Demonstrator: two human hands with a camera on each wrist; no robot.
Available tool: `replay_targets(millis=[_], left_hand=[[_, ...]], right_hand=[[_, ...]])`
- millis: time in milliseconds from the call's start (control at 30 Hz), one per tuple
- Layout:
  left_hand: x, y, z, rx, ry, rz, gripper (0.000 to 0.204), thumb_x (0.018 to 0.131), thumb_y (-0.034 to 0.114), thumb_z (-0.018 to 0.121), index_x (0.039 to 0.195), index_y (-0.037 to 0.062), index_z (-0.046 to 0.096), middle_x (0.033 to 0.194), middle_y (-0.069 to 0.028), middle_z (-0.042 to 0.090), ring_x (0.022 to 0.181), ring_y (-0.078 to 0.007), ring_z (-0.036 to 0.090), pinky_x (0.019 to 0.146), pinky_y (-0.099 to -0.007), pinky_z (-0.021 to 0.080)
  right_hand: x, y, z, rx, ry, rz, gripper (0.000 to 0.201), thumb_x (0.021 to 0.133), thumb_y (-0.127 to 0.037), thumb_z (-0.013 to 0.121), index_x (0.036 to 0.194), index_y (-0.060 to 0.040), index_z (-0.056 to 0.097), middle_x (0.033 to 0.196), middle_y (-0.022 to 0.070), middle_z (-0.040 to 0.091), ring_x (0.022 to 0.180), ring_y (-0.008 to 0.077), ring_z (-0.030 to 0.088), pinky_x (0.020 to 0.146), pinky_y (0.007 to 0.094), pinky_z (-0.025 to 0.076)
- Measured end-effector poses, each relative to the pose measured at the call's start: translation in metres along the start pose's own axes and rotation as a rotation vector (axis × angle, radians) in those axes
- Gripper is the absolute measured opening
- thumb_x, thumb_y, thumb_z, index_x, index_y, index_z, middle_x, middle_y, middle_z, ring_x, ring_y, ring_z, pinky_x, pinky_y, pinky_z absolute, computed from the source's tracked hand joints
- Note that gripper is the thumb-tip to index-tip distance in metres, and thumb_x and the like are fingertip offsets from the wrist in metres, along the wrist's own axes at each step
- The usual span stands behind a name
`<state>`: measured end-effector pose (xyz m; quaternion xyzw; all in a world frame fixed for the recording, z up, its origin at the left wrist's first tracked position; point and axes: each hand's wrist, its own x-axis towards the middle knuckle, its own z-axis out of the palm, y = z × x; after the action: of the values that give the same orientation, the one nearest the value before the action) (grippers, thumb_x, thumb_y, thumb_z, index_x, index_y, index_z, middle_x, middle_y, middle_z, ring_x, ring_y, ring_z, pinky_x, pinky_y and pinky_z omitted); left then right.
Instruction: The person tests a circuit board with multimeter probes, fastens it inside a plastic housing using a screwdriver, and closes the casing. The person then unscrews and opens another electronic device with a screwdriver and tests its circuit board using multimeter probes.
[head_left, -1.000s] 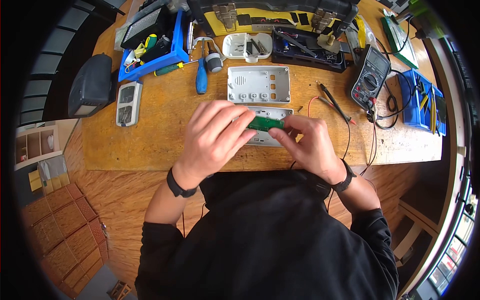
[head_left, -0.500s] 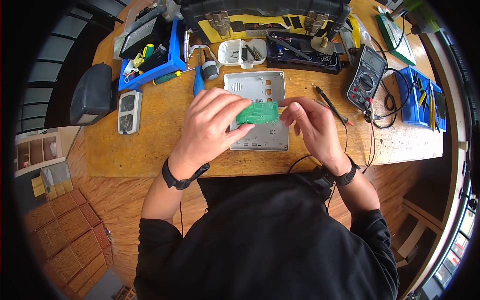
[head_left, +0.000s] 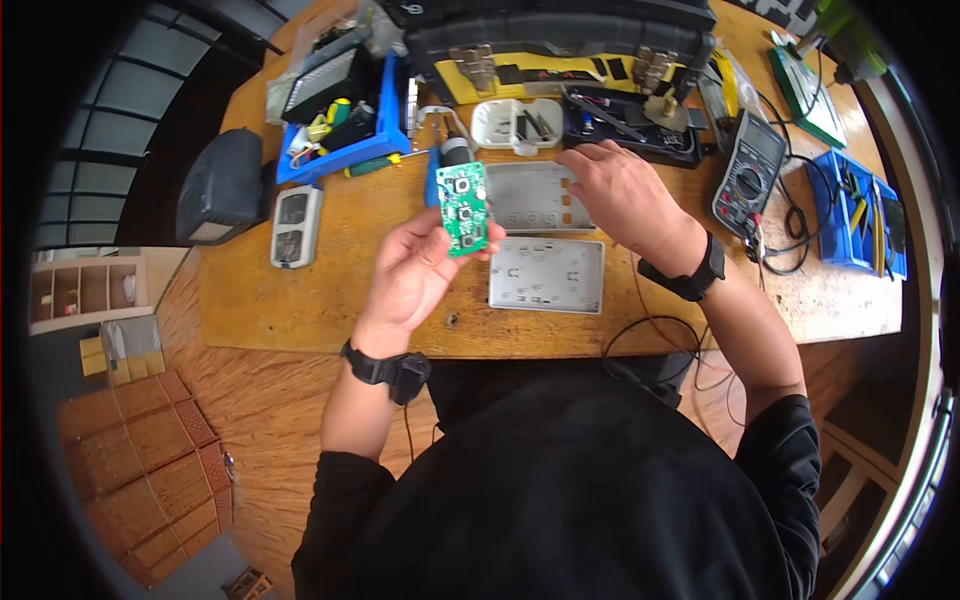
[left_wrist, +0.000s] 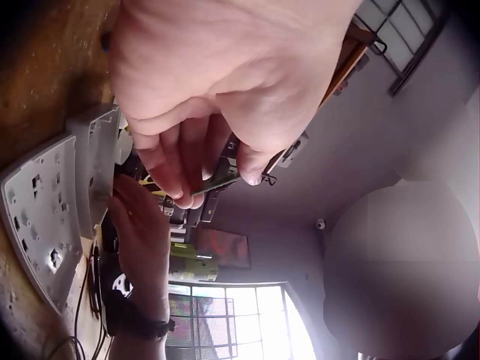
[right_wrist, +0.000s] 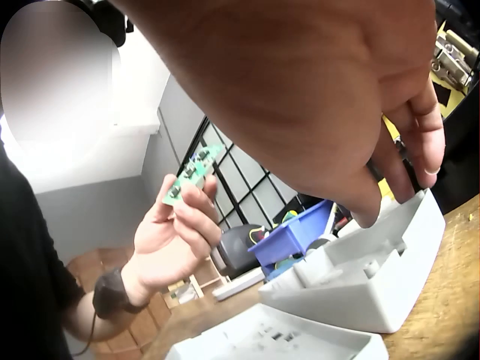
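Green circuit board [head_left: 465, 209] is pinched upright in the left hand [head_left: 418, 268], lifted clear of the bench [head_left: 330, 280]. Right hand [head_left: 622, 190], fingers relaxed and curved, rests on the far grey cover [head_left: 530, 197]; the other shell half [head_left: 547, 274] lies near the bench edge. Blue bin [head_left: 345, 125] at back-left holds screwdrivers and clutter.

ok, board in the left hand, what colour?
Green circuit board with small black buttons, pinched by the left hand; clearest in the head view.
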<state>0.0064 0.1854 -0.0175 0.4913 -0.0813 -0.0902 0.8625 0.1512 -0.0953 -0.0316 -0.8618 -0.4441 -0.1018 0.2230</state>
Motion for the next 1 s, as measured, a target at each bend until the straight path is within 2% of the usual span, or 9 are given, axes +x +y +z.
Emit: replay_targets(millis=[100, 367, 467, 533, 633, 767, 900, 933, 1000], left_hand=[[-0.003, 0.001, 0.006, -0.014, 0.054, -0.024, 0.073, 0.105, 0.046, 0.076, 0.149, -0.0099, 0.059, 0.135, -0.0258, 0.073, 0.121, -0.0310, 0.073, 0.109, -0.0447, 0.057], [-0.004, 0.000, 0.009, 0.033, 0.058, -0.024, 0.076, 0.103, 0.049, 0.078, 0.150, -0.0093, 0.059, 0.135, -0.0251, 0.073, 0.121, -0.0314, 0.073, 0.109, -0.0442, 0.056], [-0.006, -0.004, 0.015, 0.063, -0.073, 0.010, 0.052, 0.110, 0.024, 0.074, 0.151, -0.0049, 0.062, 0.139, -0.0189, 0.075, 0.129, -0.0293, 0.072, 0.113, -0.0466, 0.056], [-0.017, -0.009, 0.035, 0.519, -0.045, -0.034, 0.056, 0.101, 0.019, 0.084, 0.147, -0.0064, 0.065, 0.136, -0.0173, 0.076, 0.125, -0.0286, 0.073, 0.111, -0.0434, 0.056], [-0.020, -0.022, 0.058, 1.118, -0.202, 0.102, 0.051, 0.095, 0.014, 0.088, 0.142, 0.0037, 0.073, 0.134, -0.0139, 0.077, 0.120, -0.0302, 0.076, 0.101, -0.0418, 0.061], [-0.027, -0.045, 0.045, 1.161, -0.205, 0.112, 0.049, 0.095, 0.019, 0.087, 0.139, 0.0048, 0.073, 0.131, -0.0162, 0.076, 0.116, -0.0368, 0.075, 0.098, -0.0433, 0.061], [-0.040, -0.025, 0.024, 1.095, -0.132, -0.040, 0.047, 0.096, 0.015, 0.086, 0.139, 0.0037, 0.073, 0.133, -0.0148, 0.075, 0.116, -0.0305, 0.076, 0.098, -0.0401, 0.061], [-0.042, -0.026, 0.013, 1.127, -0.125, 0.052, 0.045, 0.097, 0.015, 0.086, 0.138, 0.0034, 0.071, 0.125, -0.0143, 0.076, 0.105, -0.0287, 0.077, 0.091, -0.0395, 0.062], [-0.045, -0.012, -0.001, 1.164, -0.068, 0.047, 0.045, 0.096, 0.015, 0.086, 0.138, 0.0032, 0.072, 0.127, -0.0134, 0.078, 0.111, -0.0271, 0.078, 0.095, -0.0385, 0.062]], right_hand=[[0.006, 0.001, 0.002, -0.126, -0.049, -0.011, 0.018, 0.089, -0.002, 0.071, 0.106, -0.0035, 0.067, 0.094, 0.0122, 0.073, 0.097, 0.0331, 0.074, 0.091, 0.0449, 0.060], [-0.016, 0.005, 0.001, -0.220, -0.135, 0.131, 0.003, 0.090, -0.004, 0.069, 0.093, -0.0045, 0.069, 0.093, 0.0134, 0.074, 0.096, 0.0333, 0.076, 0.082, 0.0439, 0.063], [-0.026, 0.001, -0.006, -0.200, -0.144, 0.186, 0.003, 0.091, -0.005, 0.068, 0.094, -0.0042, 0.069, 0.093, 0.0145, 0.074, 0.092, 0.0344, 0.077, 0.080, 0.0456, 0.063], [-0.034, -0.001, -0.009, -0.188, -0.168, 0.221, 0.004, 0.092, -0.005, 0.067, 0.096, -0.0039, 0.069, 0.092, 0.0152, 0.074, 0.090, 0.0351, 0.077, 0.079, 0.0467, 0.063], [-0.042, -0.010, -0.011, -0.157, -0.152, 0.257, 0.026, 0.094, -0.006, 0.065, 0.119, -0.0027, 0.070, 0.090, 0.0163, 0.075, 0.083, 0.0365, 0.077, 0.073, 0.0488, 0.062], [-0.049, -0.021, -0.014, -0.112, -0.132, 0.280, 0.065, 0.093, -0.006, 0.064, 0.157, -0.0068, 0.055, 0.084, 0.0163, 0.078, 0.073, 0.0366, 0.076, 0.065, 0.0500, 0.060], [-0.059, -0.030, -0.007, -0.055, -0.066, 0.234, 0.051, 0.092, -0.007, 0.065, 0.143, -0.0054, 0.064, 0.076, 0.0171, 0.075, 0.069, 0.0366, 0.075, 0.064, 0.0503, 0.059], [-0.061, -0.033, -0.003, -0.034, -0.077, 0.255, 0.038, 0.094, -0.007, 0.065, 0.132, -0.0031, 0.066, 0.075, 0.0176, 0.074, 0.068, 0.0374, 0.074, 0.063, 0.0503, 0.059], [-0.059, -0.050, -0.006, 0.026, -0.120, 0.357, 0.016, 0.102, -0.015, 0.070, 0.111, -0.0027, 0.066, 0.076, 0.0214, 0.074, 0.071, 0.0412, 0.075, 0.066, 0.0520, 0.061]])
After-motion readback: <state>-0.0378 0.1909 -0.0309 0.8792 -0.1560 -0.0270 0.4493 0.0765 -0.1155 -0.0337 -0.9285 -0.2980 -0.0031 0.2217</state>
